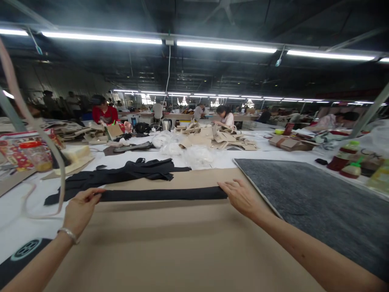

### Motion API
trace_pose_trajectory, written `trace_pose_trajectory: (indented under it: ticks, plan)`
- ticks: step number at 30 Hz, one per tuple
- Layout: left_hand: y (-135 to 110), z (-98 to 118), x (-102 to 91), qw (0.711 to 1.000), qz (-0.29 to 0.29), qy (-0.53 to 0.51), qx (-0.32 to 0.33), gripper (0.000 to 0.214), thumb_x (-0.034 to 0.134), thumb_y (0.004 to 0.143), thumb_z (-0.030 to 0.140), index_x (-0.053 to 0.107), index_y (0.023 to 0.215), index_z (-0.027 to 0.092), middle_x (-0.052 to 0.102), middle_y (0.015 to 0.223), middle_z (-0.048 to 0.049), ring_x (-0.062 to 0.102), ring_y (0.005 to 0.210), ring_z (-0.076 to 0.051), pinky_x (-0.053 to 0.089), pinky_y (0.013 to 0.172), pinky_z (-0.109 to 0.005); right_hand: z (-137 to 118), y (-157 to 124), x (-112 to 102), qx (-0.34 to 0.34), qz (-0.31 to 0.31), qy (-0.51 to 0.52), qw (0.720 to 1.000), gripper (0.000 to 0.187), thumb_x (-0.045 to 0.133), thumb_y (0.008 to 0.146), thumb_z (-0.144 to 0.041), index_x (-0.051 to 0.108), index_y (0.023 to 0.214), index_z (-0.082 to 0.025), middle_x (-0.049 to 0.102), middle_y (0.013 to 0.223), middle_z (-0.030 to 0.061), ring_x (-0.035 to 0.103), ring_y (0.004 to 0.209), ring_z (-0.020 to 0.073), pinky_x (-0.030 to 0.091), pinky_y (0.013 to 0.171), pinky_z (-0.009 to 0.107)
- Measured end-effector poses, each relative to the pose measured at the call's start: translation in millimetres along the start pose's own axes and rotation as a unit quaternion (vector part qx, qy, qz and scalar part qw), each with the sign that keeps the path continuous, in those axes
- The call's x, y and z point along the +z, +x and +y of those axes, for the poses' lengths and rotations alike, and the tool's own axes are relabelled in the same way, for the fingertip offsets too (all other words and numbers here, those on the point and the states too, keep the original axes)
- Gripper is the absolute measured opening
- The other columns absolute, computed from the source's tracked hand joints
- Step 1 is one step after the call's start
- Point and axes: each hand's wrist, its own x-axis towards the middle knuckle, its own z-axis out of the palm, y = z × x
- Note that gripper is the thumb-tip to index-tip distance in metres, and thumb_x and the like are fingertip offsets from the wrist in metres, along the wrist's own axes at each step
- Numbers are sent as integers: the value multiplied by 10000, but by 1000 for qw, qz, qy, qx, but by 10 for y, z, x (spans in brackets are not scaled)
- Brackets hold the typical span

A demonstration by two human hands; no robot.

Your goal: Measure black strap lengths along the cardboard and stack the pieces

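Nearest us, a broad tan sheet [182,251] covers the middle of the white desk [33,225], seemingly as a flat base. Over its far part we hold a black strip [164,194] stretched straight, roughly along the sheet's far edge. Our left hand [79,210] pinches the left end, thumb and fingertips closed together; our right hand [242,198], fingers less bent, has hold of the right end, its thumb out of sight. Gripping both ends probably keeps the strip from sagging or twisting; a shadow along its near side suggests we have it just above the sheet. More black strips [127,172] lie heaped at the sheet's far-left corner, we judge for easy reach. A grey board [313,194] flanks the sheet's right edge.
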Motion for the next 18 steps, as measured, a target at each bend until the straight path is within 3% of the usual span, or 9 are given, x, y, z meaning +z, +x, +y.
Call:
trace_pose_trajectory:
  ticks: [3, 7, 18]
  plan:
    - [192, -132, 209, 1000, -9, 24, -2, 339, 454, 906, 425, 594, 1039, 147, 573, 831, 2, 565, 758, -156, 467, 693, -315, -61, 217, 243, -14, -15, 3, 1000, 553, 271, 860, 15, 453, 1353, -157, 541, 1312, 102, 466, 1239, 237, 202, 1096, 481]
    - [246, -280, 363, 998, -20, 58, 0, 336, 465, 905, 437, 588, 1025, 148, 568, 917, -13, 565, 836, -180, 480, 754, -361, -168, 306, 459, -39, -41, 30, 998, 584, 289, 852, 7, 415, 1385, -198, 505, 1355, 73, 412, 1292, 221, 147, 1125, 496]
    - [339, -557, 526, 994, -17, 105, 20, 272, 535, 884, 376, 590, 1019, 145, 602, 1006, -42, 591, 902, -180, 503, 798, -386, -64, 220, 481, -35, -70, 113, 991, 603, 375, 828, -109, 365, 1420, -221, 448, 1403, 76, 374, 1315, 208, 165, 1137, 491]
